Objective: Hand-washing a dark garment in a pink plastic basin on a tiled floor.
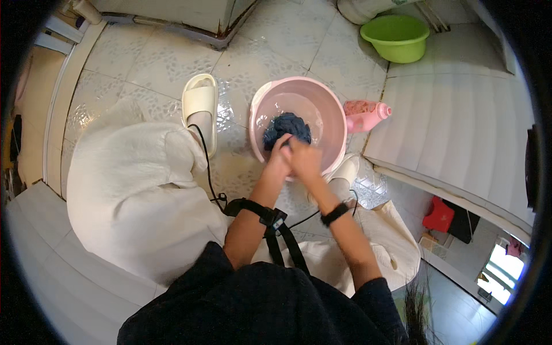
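A dark blue, wet-looking cloth (289, 125) is bunched up in a pink basin (329, 96) on the floor, with a little water around it. My left hand (279, 161) is closed on the near end of the cloth, over the basin's near side. Pressed close against it, my right hand (306, 158) is also closed on the cloth and smeared by motion. The fingertips of both hands are partly hidden. Against the basin's right side a pink bottle (367, 116) with a pink cap lies or leans; I cannot tell which.
A white slipper (200, 106) on my left foot stands left of the basin. The other slipper (345, 170) touches its near right side. A green basin (397, 39) sits at the far right. Black cables (208, 172) hang by my legs. The tiled floor (146, 63) looks wet.
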A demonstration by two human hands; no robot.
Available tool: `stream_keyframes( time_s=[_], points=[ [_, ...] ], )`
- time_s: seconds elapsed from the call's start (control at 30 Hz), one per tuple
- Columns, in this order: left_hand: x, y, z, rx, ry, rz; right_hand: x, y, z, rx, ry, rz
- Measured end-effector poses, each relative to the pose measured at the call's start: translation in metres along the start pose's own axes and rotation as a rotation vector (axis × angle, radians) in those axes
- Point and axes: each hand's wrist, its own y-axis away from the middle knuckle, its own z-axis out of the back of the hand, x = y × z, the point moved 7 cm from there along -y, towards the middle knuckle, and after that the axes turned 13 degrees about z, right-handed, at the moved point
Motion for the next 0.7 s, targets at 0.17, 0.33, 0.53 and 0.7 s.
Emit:
stream_keyframes(
  time_s=[0.17,0.33,0.53,0.7],
  points=[
    [0.006,0.007,-0.011,-0.198,-0.074,0.059,-0.024,-0.014,0.010,-0.061,0.347,0.103],
    [-0.002,0.009,-0.004,-0.020,-0.035,0.001,0.001,0.012,-0.002,-0.070,0.100,0.094],
    [0.003,0.010,-0.020,-0.044,-0.034,0.041,-0.012,-0.009,0.003,0.047,0.307,0.112],
    [0.001,-0.004,0.002,-0.062,-0.044,-0.009,-0.019,-0.016,0.002,0.037,0.222,0.209]
  ],
)
